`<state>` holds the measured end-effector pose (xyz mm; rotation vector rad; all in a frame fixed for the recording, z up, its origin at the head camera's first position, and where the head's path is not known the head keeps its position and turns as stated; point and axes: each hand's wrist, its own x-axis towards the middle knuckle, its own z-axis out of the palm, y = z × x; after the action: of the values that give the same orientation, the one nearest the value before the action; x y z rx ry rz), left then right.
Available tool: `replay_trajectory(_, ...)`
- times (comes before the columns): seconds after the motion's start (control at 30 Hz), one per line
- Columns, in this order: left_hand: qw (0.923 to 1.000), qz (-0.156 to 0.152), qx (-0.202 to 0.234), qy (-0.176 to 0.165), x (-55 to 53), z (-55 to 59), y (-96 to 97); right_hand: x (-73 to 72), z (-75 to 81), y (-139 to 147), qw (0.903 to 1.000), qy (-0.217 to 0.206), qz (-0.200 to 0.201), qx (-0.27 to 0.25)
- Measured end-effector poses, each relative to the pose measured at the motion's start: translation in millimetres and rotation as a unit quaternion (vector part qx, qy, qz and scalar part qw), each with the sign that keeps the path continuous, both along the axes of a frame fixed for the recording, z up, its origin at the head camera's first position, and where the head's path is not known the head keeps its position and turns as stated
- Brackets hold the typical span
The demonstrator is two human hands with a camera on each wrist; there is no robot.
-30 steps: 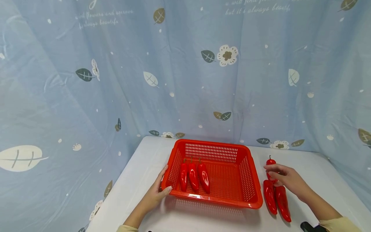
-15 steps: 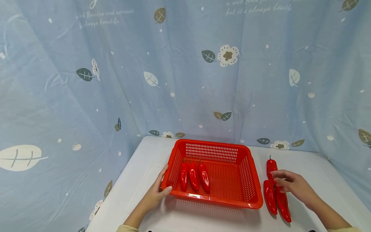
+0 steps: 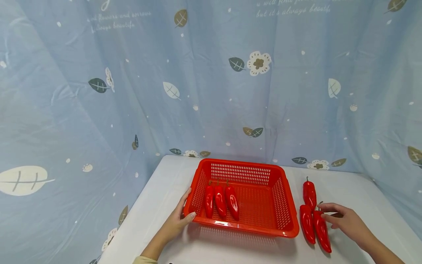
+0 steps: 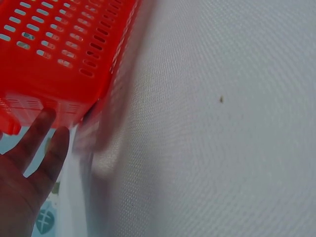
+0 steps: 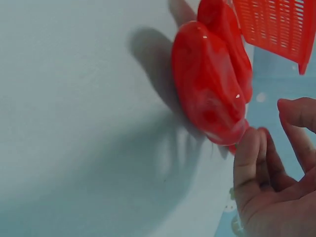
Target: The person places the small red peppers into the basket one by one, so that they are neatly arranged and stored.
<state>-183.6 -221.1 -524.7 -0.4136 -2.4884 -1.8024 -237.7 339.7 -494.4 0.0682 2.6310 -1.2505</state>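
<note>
A red slotted plastic basket (image 3: 250, 230) stands on the table with three red chili peppers (image 3: 220, 201) side by side in its left part. My left hand (image 3: 176, 222) rests at its front left corner, thumb by the rim. In the left wrist view, straight fingers (image 4: 54, 153) reach the basket's side. Three more peppers lie to the right of the basket: a far one (image 3: 309, 194), a near left one (image 3: 307, 224) and a near right one (image 3: 322, 234). My right hand (image 3: 346, 222) hovers at the stem end of the near right pepper, thumb and fingers apart, nothing between them.
The white table (image 3: 237, 253) carries the basket and the loose peppers. A blue curtain (image 3: 211, 91) printed with leaves and flowers hangs behind the table and along its left side.
My right hand has moved from over the far pepper towards me and right, to the stem end of the near right pepper. The left hand, the basket and the peppers have stayed put.
</note>
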Motion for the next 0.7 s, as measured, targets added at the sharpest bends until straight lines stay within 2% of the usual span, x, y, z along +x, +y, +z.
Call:
replay_trajectory(0.17, 1.0, -0.002, -0.001, 0.0, 0.0, 0.6, 0.5, 2.9, -7.1, 3.3, 0.9994, -0.024, 0.0, 0.024)
replay_trajectory(0.37, 1.0, 0.0, -0.003, 0.0, 0.9, 1.5, 1.9, 3.9, -17.0, 2.3, 0.9986, -0.05, 0.001, 0.016)
replay_trajectory(0.7, 1.0, 0.0, 0.003, -0.005, 0.8, 2.2, 2.3, 3.4, -24.5, 6.1, 0.9989, -0.043, 0.0, 0.016)
